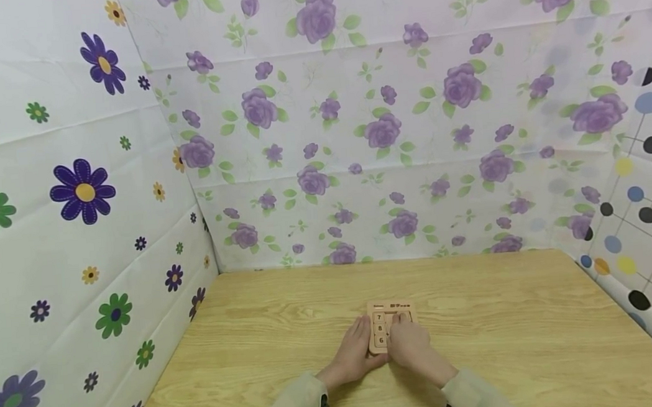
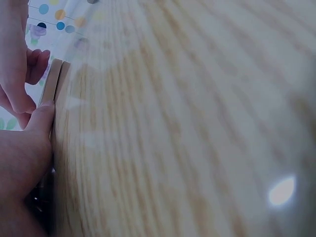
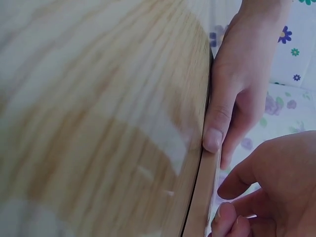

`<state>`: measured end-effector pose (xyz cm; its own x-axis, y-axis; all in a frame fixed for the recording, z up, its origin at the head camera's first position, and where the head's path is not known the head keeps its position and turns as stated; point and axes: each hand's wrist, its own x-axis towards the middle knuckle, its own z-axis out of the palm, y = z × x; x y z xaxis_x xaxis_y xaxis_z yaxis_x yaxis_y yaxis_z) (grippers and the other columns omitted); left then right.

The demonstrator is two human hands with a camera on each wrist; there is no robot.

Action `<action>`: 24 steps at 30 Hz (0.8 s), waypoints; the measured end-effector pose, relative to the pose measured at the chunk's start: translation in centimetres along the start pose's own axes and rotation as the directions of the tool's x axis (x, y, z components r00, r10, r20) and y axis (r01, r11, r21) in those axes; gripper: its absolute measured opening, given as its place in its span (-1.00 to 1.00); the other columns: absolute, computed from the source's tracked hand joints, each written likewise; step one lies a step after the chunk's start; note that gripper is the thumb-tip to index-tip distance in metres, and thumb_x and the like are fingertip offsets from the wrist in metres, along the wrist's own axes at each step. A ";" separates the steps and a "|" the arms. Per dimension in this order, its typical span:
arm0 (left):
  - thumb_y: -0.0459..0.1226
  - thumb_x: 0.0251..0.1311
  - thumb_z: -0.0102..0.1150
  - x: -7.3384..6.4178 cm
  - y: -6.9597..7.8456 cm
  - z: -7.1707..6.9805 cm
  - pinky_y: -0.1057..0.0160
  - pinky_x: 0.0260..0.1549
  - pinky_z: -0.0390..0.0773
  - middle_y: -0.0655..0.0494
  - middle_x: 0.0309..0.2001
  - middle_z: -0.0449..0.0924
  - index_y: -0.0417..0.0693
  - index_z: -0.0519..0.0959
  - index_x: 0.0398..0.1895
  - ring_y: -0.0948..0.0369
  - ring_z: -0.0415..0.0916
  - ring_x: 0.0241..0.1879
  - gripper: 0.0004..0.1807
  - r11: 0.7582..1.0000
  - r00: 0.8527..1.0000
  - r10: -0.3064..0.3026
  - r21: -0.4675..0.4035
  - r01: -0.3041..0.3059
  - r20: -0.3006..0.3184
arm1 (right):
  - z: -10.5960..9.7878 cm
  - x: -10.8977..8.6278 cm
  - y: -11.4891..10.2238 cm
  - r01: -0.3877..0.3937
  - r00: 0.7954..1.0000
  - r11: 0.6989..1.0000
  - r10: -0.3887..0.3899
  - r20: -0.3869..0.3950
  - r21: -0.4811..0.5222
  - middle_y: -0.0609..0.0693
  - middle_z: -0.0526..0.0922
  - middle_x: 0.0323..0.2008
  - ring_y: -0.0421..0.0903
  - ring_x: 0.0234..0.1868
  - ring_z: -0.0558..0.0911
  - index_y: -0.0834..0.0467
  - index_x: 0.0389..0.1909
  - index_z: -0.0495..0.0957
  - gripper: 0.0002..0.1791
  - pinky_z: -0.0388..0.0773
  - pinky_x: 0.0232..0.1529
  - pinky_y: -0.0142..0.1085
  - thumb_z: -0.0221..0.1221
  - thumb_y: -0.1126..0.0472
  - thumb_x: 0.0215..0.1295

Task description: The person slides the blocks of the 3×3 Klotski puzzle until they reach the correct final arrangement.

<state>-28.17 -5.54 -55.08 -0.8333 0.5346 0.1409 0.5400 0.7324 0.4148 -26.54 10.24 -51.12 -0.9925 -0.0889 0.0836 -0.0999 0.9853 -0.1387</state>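
Observation:
A wooden number sliding puzzle [image 1: 390, 303] lies flat on the table before me. Its visible left column of tiles [image 1: 380, 328] reads 7, 8, 6 from the top. My left hand [image 1: 351, 354] steadies the board, fingers along its left side and thumb against its near edge. In the right wrist view, that thumb presses on the puzzle's side [image 3: 202, 192]. My right hand [image 1: 412, 346] is over the right part of the board with bent fingers, fingertips at the tiles. It hides most of the middle and right tiles. In the left wrist view, the right hand [image 2: 15, 64] hangs above the board.
The wood-grain table [image 1: 276, 312] extends around the puzzle on all sides. Behind it hangs a cloth with purple roses [image 1: 383, 130]. Patterned cloths also stand at the left [image 1: 84, 192] and the right [image 1: 647, 103], along the table's sides.

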 end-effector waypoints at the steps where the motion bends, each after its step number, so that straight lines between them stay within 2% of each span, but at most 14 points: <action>1: 0.17 0.21 0.14 0.0 0.0 0.0 -0.04 0.48 0.02 -0.33 0.49 -0.06 -0.44 -0.08 0.47 -0.14 -0.07 0.50 0.09 1.000 1.000 0.000 -0.003 0.000 0.001 | 0.1 0.0 0.0 -0.006 1.000 1.000 0.006 0.001 -0.004 0.33 0.49 0.18 -0.14 -0.62 0.44 0.49 0.24 0.34 -0.38 0.47 -0.74 -0.34 0.10 0.11 0.32; 4: 0.16 0.21 0.15 0.0 0.0 0.0 -0.04 0.48 0.02 -0.33 0.50 -0.06 -0.44 -0.08 0.47 -0.14 -0.07 0.50 0.08 1.000 1.000 0.001 -0.007 -0.001 0.002 | 0.2 0.0 0.2 -0.029 1.000 1.000 0.029 0.000 -0.006 0.34 0.46 0.21 -0.19 -0.70 0.38 0.51 0.24 0.33 -0.36 0.39 -0.79 -0.39 0.11 0.10 0.32; 7: 0.16 0.22 0.15 0.0 0.0 0.0 -0.04 0.48 0.02 -0.33 0.50 -0.07 -0.44 -0.08 0.47 -0.14 -0.07 0.50 0.08 1.000 1.000 0.000 0.000 0.000 0.004 | 0.2 0.0 0.4 -0.037 0.999 0.999 0.037 -0.001 -0.016 0.36 0.46 0.20 -0.18 -0.72 0.37 0.52 0.22 0.34 -0.36 0.39 -0.79 -0.38 0.12 0.09 0.31; 12: 0.15 0.21 0.16 0.0 0.0 0.0 -0.04 0.48 0.02 -0.32 0.49 -0.05 -0.43 -0.08 0.47 -0.14 -0.06 0.50 0.08 1.000 1.000 -0.002 0.008 0.002 0.001 | -0.1 -0.1 0.3 -0.038 0.999 0.999 0.038 0.008 -0.030 0.36 0.47 0.19 -0.15 -0.68 0.42 0.51 0.22 0.35 -0.35 0.44 -0.77 -0.36 0.13 0.08 0.30; 19: 0.15 0.20 0.18 0.0 0.0 0.1 -0.03 0.48 0.04 -0.32 0.49 -0.02 -0.44 -0.06 0.46 -0.13 -0.03 0.49 0.08 1.000 1.000 -0.007 0.016 0.007 -0.008 | -0.5 -0.2 -0.1 -0.036 0.999 0.999 0.036 0.014 -0.016 0.38 0.49 0.12 -0.02 -0.46 0.53 0.50 0.20 0.37 -0.38 0.64 -0.58 -0.18 0.12 0.10 0.30; 24: 0.16 0.20 0.16 -0.1 0.1 0.0 -0.03 0.48 0.04 -0.32 0.49 -0.03 -0.44 -0.06 0.47 -0.13 -0.04 0.50 0.08 1.000 1.000 -0.012 0.015 0.012 -0.002 | -0.5 -0.2 -0.3 -0.033 0.999 0.999 0.034 0.013 -0.024 0.37 0.50 0.09 -0.03 -0.49 0.51 0.49 0.20 0.37 -0.40 0.65 -0.58 -0.17 0.11 0.10 0.31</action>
<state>-28.07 -5.50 -55.07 -0.8401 0.5246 0.1377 0.5314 0.7453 0.4025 -26.27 10.01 -50.58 -0.9961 -0.0574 0.0664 -0.0649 0.9910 -0.1174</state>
